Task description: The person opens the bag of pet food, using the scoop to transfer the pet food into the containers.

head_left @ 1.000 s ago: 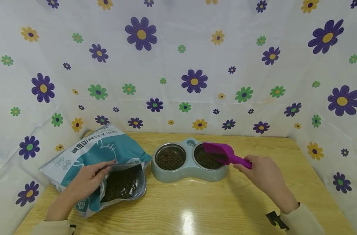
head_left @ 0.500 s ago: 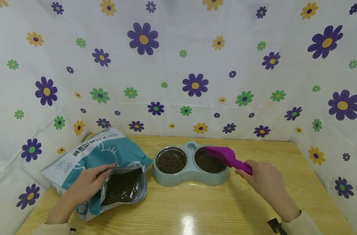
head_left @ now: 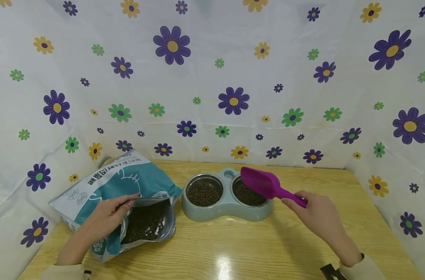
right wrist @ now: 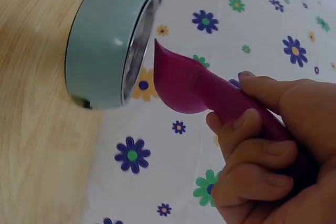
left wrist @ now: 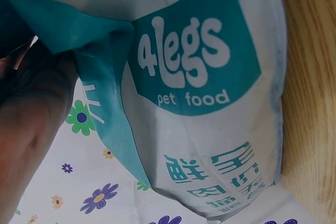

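Observation:
My right hand (head_left: 319,214) grips the handle of a purple scoop (head_left: 259,182), its fingers wrapped round it in the right wrist view. The scoop hangs just above the right bowl of a pale blue double pet feeder (head_left: 212,214); no kibble shows in its visible hollow. Brown kibble (head_left: 249,195) lies in that right bowl, and more kibble (head_left: 203,194) in the left one. With my left hand (head_left: 105,219) I pinch the upper edge of the mouth of a teal and white pet food bag (head_left: 146,175). The bag lies on its side, its mouth spread, kibble visible inside.
Everything stands on a light wooden table (head_left: 205,249). A white cloth (head_left: 205,77) printed with flowers closes off the back and both sides. The feeder sits in the middle, close to the right of the bag.
The scoop tipped down over the right bowl, then rose and turned back, so its hollow now faces me. The left hand and the bag stay where they were; the head view shifted slightly.

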{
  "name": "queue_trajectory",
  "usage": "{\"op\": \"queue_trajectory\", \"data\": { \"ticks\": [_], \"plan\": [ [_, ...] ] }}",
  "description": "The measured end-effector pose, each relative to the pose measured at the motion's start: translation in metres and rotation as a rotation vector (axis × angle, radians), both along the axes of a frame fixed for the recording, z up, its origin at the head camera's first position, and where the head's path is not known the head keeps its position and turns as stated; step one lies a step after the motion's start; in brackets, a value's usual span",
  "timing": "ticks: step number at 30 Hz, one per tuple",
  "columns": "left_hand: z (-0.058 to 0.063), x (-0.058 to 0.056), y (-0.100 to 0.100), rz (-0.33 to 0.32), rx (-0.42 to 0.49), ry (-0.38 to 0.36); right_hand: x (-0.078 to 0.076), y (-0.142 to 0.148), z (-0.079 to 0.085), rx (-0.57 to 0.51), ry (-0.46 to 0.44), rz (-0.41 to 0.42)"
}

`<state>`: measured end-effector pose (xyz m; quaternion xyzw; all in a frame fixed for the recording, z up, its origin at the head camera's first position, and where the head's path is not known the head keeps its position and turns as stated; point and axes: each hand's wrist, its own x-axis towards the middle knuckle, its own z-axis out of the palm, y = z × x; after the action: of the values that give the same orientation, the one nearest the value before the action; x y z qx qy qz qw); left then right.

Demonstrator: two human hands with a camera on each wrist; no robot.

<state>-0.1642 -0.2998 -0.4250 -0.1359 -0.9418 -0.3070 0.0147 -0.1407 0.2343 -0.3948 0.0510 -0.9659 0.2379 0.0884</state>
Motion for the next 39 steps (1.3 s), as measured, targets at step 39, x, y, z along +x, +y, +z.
{"op": "queue_trajectory", "data": {
  "ticks": [39],
  "plan": [
    [0.0, 0.002, 0.002, -0.027, 0.0, 0.04, -0.003, -0.14, 0.0, -0.385, -0.617, 0.424]
  ]
}}
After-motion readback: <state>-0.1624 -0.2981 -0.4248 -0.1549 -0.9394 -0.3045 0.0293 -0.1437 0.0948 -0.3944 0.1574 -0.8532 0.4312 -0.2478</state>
